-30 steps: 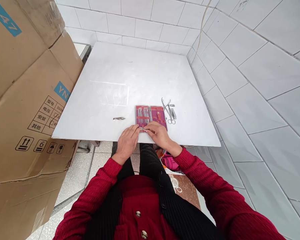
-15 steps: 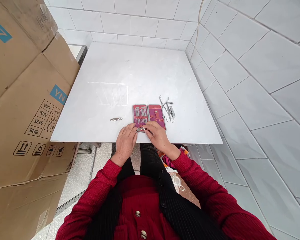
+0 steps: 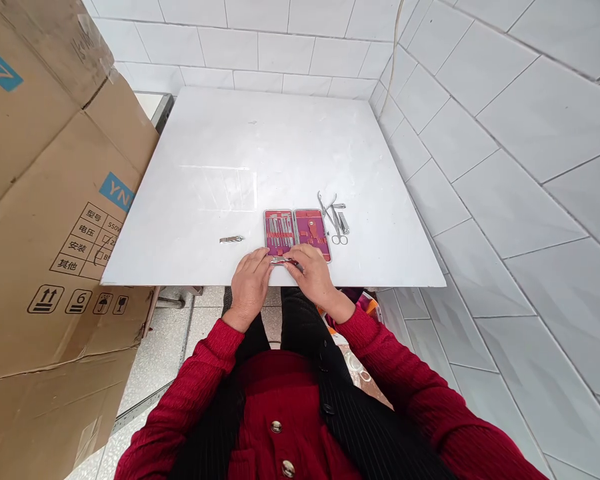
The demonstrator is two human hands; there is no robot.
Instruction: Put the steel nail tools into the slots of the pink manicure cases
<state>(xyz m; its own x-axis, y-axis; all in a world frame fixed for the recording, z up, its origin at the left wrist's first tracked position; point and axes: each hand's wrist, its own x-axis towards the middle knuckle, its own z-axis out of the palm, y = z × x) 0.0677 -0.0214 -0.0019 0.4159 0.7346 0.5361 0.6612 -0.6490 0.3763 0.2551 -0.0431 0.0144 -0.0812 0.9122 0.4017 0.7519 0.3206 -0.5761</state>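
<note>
1. Grip: right hand [image 3: 313, 275] has thumb and fingers closed in a pinch on a small metal tool [image 3: 279, 260].
2. Left hand [image 3: 250, 280]: fingers together, tips at tool's left end; can't tell if it's gripping or just touching.
3. Tool sits between the hands, over near edge of open case [image 3: 322, 248]; exact type too small to tell.
4. Case lies flat just beyond the grip, slim tools [image 3: 281, 230] strapped in its left half.
5. Nail clipper [image 3: 231, 239] left of the grip, apart from left hand.
6. Scissors [image 3: 338, 230] beyond and right of the grip, near other metal tools [image 3: 345, 223].
7. All on white table [image 3: 205, 133].
</note>
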